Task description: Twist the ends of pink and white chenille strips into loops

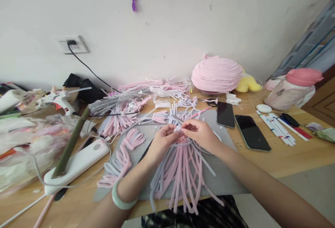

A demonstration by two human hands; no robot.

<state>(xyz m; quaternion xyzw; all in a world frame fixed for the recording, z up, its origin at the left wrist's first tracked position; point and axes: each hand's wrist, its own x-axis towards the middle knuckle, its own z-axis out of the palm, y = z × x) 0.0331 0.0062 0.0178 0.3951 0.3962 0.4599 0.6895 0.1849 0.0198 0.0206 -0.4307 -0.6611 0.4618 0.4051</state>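
Note:
Both hands meet over the grey mat (222, 172). My left hand (164, 139) is closed in a pinch on a small pale lilac fuzzy piece (177, 129). From the other side, my right hand (200, 133) pinches the same piece. Below the hands, long pink and pale grey fuzzy stems (184, 175) fan out toward the front edge. Folded pink and grey stem bundles (133, 139) lie left of my left hand. Behind the hands stand more pale stems, partly hidden.
A white power strip (78, 165) and a glue gun (61, 102) are at the left. Two phones (225, 114) and several markers (277, 128) lie at the right. A pink wound dome (217, 74) and a pink-lidded jar (290, 90) stand behind.

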